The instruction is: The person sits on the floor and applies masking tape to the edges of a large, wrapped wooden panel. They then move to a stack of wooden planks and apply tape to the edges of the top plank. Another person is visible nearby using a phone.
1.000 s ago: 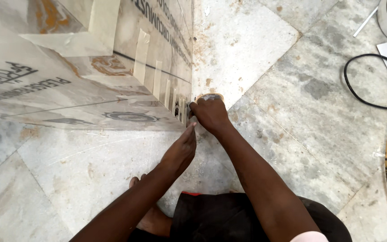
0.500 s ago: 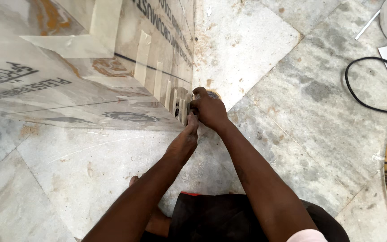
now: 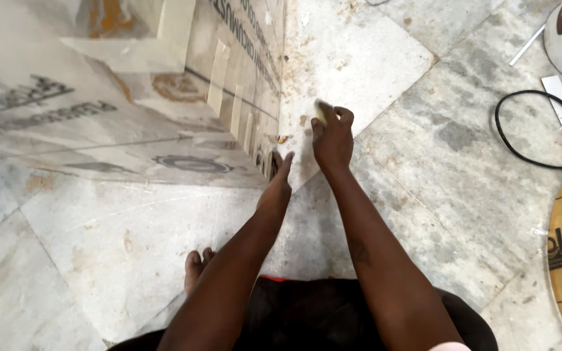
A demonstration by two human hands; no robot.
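Pale pad (image 3: pixel 321 111) in right hand (image 3: pixel 333 140)

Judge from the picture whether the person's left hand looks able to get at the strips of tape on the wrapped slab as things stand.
Probably yes. The left hand lies at the slab's near corner, its fingertips beside the tape strips, and nothing lies between them. The right hand is off to the side on the floor, holding something small and pale.

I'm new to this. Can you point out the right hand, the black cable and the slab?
right hand (image 3: pixel 333 140), head view, back of the hand.
black cable (image 3: pixel 503 140), head view, left curve of the loop.
slab (image 3: pixel 131 130), head view, its printed top face.
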